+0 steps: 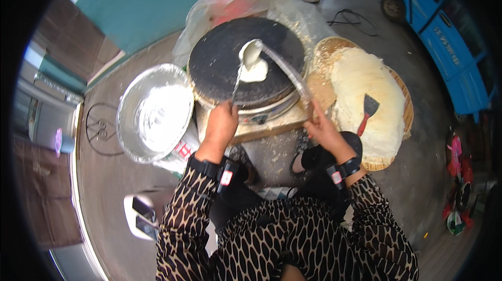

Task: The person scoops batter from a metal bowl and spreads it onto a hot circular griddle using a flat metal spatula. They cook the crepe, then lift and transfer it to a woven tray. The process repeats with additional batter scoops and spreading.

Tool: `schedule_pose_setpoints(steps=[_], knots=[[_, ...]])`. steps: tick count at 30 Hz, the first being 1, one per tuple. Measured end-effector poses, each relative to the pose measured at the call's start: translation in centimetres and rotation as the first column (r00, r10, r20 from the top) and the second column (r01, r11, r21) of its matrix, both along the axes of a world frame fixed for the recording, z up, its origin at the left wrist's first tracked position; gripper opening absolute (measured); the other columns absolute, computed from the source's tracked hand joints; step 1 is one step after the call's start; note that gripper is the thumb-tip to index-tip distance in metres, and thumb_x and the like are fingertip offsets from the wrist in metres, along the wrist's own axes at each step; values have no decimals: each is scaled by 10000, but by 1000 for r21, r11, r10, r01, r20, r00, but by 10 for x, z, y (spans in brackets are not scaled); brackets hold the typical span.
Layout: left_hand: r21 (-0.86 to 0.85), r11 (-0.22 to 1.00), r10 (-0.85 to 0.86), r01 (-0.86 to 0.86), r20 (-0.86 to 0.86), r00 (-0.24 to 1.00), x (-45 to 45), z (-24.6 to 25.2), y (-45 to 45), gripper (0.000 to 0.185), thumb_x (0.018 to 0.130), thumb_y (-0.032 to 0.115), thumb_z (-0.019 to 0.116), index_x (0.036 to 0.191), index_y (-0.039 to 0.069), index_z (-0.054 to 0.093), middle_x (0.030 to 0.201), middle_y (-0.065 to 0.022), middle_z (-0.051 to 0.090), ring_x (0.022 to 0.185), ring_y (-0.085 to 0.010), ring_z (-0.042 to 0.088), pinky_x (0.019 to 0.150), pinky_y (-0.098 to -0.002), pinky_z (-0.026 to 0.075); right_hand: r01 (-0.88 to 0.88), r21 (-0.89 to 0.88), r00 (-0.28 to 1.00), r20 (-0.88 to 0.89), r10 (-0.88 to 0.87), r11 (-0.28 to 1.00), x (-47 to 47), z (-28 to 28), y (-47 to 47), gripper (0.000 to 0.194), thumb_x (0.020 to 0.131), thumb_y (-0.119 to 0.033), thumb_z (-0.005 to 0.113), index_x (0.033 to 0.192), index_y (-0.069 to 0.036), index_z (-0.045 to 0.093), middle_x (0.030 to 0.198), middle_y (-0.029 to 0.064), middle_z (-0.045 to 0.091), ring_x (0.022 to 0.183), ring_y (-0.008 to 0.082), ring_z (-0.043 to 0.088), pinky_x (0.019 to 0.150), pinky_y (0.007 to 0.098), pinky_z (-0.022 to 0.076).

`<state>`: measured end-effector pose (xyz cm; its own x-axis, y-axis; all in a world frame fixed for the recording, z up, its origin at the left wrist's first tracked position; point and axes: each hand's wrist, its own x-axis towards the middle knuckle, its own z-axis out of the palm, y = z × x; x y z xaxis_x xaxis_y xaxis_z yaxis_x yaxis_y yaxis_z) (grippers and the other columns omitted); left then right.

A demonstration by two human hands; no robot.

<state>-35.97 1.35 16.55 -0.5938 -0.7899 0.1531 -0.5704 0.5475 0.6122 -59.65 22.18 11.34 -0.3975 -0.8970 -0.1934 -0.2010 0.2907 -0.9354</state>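
My left hand (pixel 222 124) is closed on the thin handle of a metal ladle (pixel 250 51), which is tipped over a round black griddle (pixel 215 57). Pale batter (pixel 255 72) lies in a small pool under the ladle's bowl. My right hand (pixel 322 126) grips the lower end of a long curved scraper (pixel 288 70), whose far end reaches the ladle. To the right, a spatula with a red handle (pixel 364 120) rests on a large stack of thin pale flatbreads (pixel 359 73). On the left stands a large metal basin (pixel 122 124) with a shiny, partly overexposed inside.
Clear plastic sheeting (pixel 200 10) surrounds the griddle's far side. The flatbreads lie on a round woven tray (pixel 408 104). A cable (pixel 357 22) lies on the floor near a blue vehicle (pixel 435 34). A white object with dark panels (pixel 137 218) stands at lower left.
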Motion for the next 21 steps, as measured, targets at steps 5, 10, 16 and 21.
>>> schedule_pose_setpoints(steps=[5,10,16,21], knots=[[-75,997,19,-12,91,996,-14,13,9,271,894,121,579,1096,-51,632,876,-303,650,822,-463,640,729,-515,517,-108,-407,803,-574,-162,907,1,-26,-17,796,915,-210,621,1553,-112,154,1021,270,671,915,419,669,787,453,507],[-26,999,30,-30,-11,999,-28,20,16,253,919,133,557,1076,-46,642,880,-295,652,829,-458,641,730,-504,515,-48,-139,896,-444,-19,989,9,-24,-18,812,925,-248,600,1556,-110,110,882,319,635,818,449,646,714,457,496],[379,925,138,-32,-258,956,-20,17,-1,269,986,207,512,1006,-30,638,653,-86,638,492,-137,577,481,-315,455,-100,-112,898,-437,42,989,8,-26,2,789,908,-222,616,1548,-154,159,982,329,624,925,471,632,758,466,498],[679,729,297,86,-427,854,-5,30,-15,252,1010,211,491,862,45,611,623,6,579,452,-54,443,426,-199,361,23,17,969,247,-27,1000,1,1,13,785,975,-139,553,1564,-130,33,967,111,649,691,125,621,614,253,501]])
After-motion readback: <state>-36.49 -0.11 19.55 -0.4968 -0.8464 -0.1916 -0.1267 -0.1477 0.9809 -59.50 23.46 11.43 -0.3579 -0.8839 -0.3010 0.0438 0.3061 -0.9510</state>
